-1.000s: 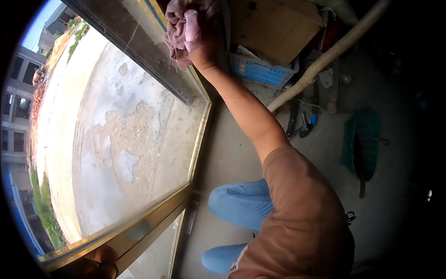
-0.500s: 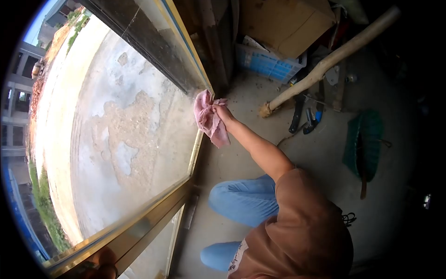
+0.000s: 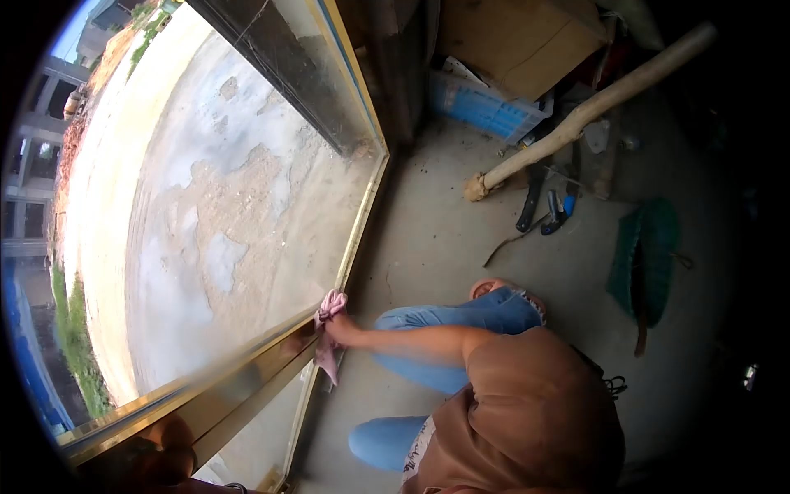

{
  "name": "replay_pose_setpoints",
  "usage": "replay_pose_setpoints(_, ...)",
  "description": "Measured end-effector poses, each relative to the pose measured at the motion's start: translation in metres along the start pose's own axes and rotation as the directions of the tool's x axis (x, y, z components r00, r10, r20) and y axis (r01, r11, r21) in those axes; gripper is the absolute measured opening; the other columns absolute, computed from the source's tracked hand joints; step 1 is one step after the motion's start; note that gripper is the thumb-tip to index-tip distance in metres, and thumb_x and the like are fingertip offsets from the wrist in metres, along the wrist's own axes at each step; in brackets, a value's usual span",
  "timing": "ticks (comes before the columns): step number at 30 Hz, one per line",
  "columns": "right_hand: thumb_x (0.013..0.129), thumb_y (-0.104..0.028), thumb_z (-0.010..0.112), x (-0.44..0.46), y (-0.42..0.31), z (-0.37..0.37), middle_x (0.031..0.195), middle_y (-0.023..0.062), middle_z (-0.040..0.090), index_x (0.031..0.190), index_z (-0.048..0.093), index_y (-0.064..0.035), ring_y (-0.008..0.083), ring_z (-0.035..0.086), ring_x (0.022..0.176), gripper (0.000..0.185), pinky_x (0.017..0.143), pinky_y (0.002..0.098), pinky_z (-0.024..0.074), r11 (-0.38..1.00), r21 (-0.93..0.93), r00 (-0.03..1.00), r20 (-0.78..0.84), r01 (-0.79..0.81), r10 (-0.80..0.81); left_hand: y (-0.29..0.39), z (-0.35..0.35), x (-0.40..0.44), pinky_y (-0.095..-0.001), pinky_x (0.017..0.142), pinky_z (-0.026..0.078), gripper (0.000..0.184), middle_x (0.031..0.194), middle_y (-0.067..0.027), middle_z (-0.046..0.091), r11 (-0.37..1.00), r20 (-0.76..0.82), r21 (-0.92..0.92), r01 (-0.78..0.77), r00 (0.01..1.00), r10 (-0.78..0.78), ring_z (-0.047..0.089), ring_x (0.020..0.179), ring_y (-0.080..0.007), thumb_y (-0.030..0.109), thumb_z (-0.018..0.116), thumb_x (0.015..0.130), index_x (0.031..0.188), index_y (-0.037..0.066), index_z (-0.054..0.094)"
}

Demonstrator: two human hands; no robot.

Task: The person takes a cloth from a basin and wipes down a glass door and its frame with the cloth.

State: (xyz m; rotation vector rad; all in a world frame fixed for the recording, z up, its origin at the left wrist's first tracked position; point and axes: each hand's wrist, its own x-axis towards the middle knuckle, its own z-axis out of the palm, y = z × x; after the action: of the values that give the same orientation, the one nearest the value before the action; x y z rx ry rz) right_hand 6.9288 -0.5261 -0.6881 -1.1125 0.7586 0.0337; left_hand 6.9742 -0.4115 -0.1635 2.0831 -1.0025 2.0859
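Observation:
My right hand [image 3: 340, 331] is closed on a crumpled pink cloth [image 3: 331, 305]. It presses the cloth against the gold-coloured door frame [image 3: 239, 375], near the corner where the upright strip meets the wide crossbar. Part of the cloth hangs below my fingers. Dim at the lower left, my left hand [image 3: 171, 466] is wrapped round the same frame, and its reflection shows in the shiny metal. Large glass [image 3: 239, 222] fills the frame, with patchy concrete visible through it.
Beyond my bent knees [image 3: 428, 329], a wooden pole [image 3: 576, 119] slants over the floor beside hand tools [image 3: 559, 212]. A blue crate [image 3: 485, 107] and cardboard [image 3: 522, 45] lie at the top. A green scoop-like container [image 3: 646, 263] sits at the right.
My right hand has moved with the cloth from the top of the frame, along its upright strip, down to the crossbar corner. My left hand has stayed at the lower left.

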Motion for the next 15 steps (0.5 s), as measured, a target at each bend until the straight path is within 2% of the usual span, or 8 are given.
replay_pose_setpoints(5, 0.092, -0.019, 0.052, -0.017, -0.094, -0.056, 0.066, 0.0063, 0.06, 0.104, 0.061, -0.0119, 0.0195, 0.054, 0.041, 0.016, 0.031, 0.0333, 0.0363, 0.852, 0.476, 0.973, 0.035, -0.218, 0.229, 0.004, -0.002, -0.003, -0.0505, 0.107, 0.039, 0.058, 0.141, -0.0155, 0.051, 1.0, -0.012, 0.026, -0.005, 1.0, 0.005, 0.048, 0.13, -0.0345, 0.053, 0.053, 0.101, 0.136, 0.008, 0.058)
replay_pose_setpoints(6, 0.091, -0.019, 0.053, -0.002, -0.116, -0.09, 0.065, 0.0066, 0.059, 0.1, 0.063, -0.01, 0.019, 0.057, 0.045, 0.016, 0.033, 0.0326, 0.0391, 0.822, 0.49, 0.957, 0.15, -0.291, 0.25, 0.001, -0.003, -0.004, -0.05, 0.107, 0.04, 0.057, 0.14, -0.0151, 0.052, 0.999, -0.014, 0.035, -0.003, 1.0, 0.003, 0.049, 0.129, -0.0342, 0.053, 0.054, 0.101, 0.136, 0.008, 0.058)
replay_pose_setpoints(7, 0.09, -0.017, 0.053, 0.006, -0.137, -0.108, 0.065, 0.0064, 0.06, 0.091, 0.064, -0.0073, 0.0164, 0.06, 0.05, 0.015, 0.04, 0.0322, 0.0436, 0.803, 0.565, 0.978, 0.029, -0.188, 0.208, 0.0, -0.003, -0.005, -0.0495, 0.106, 0.04, 0.057, 0.14, -0.0146, 0.053, 0.999, -0.018, 0.038, -0.001, 1.0, 0.002, 0.05, 0.128, -0.0339, 0.053, 0.054, 0.101, 0.136, 0.008, 0.059)
replay_pose_setpoints(9, 0.09, -0.013, 0.051, 0.044, -0.167, -0.154, 0.08, 0.0079, 0.066, 0.091, 0.065, -0.0042, 0.017, 0.063, 0.063, 0.016, 0.058, 0.031, 0.0503, 0.96, 0.28, 0.941, -0.329, 0.016, 0.081, 0.001, 0.001, -0.008, -0.0485, 0.105, 0.041, 0.057, 0.138, -0.0138, 0.054, 0.999, -0.026, 0.044, 0.001, 1.0, 0.0, 0.051, 0.126, -0.0332, 0.054, 0.054, 0.1, 0.135, 0.008, 0.059)
replay_pose_setpoints(11, 0.097, -0.029, 0.059, 0.099, -0.204, -0.207, 0.088, 0.0033, 0.065, 0.107, 0.065, -0.0034, 0.014, 0.062, 0.075, 0.028, 0.072, 0.0292, 0.0515, 0.796, 0.138, 0.618, -0.711, 0.59, -0.335, -0.002, 0.003, -0.01, -0.0476, 0.104, 0.042, 0.057, 0.136, -0.0129, 0.056, 0.998, -0.028, 0.059, 0.0, 1.0, 0.002, 0.053, 0.125, -0.0325, 0.054, 0.055, 0.1, 0.135, 0.008, 0.06)
replay_pose_setpoints(12, 0.098, -0.038, 0.064, 0.087, -0.25, -0.24, 0.085, 0.0006, 0.064, 0.109, 0.066, -0.0036, 0.0131, 0.062, 0.079, 0.036, 0.073, 0.0271, 0.0502, 0.778, 0.015, 0.564, -0.697, 0.628, -0.442, -0.003, 0.005, -0.011, -0.0471, 0.104, 0.043, 0.057, 0.136, -0.0125, 0.056, 0.998, -0.03, 0.069, -0.006, 1.0, 0.008, 0.053, 0.124, -0.0321, 0.054, 0.055, 0.1, 0.134, 0.009, 0.06)
replay_pose_setpoints(13, 0.098, -0.044, 0.063, 0.025, -0.319, -0.252, 0.113, 0.0191, 0.07, 0.119, 0.062, 0.0002, 0.0294, 0.068, 0.107, 0.049, 0.091, 0.0396, 0.0515, 0.832, 0.12, 0.72, -0.576, 0.542, -0.386, -0.005, 0.005, -0.01, -0.0466, 0.103, 0.044, 0.057, 0.135, -0.0121, 0.057, 0.997, -0.028, 0.083, -0.01, 1.0, 0.012, 0.054, 0.123, -0.0318, 0.054, 0.056, 0.1, 0.134, 0.009, 0.061)
replay_pose_setpoints(15, 0.1, -0.041, 0.06, 0.038, -0.342, -0.267, 0.109, 0.0179, 0.069, 0.12, 0.061, -0.0018, 0.0313, 0.069, 0.102, 0.044, 0.089, 0.0401, 0.0523, 0.79, 0.256, 0.76, -0.539, 0.557, -0.361, -0.005, 0.007, -0.01, -0.0456, 0.102, 0.045, 0.057, 0.133, -0.0112, 0.059, 0.994, -0.03, 0.111, -0.018, 0.999, 0.022, 0.056, 0.121, -0.0311, 0.054, 0.056, 0.1, 0.133, 0.009, 0.061)
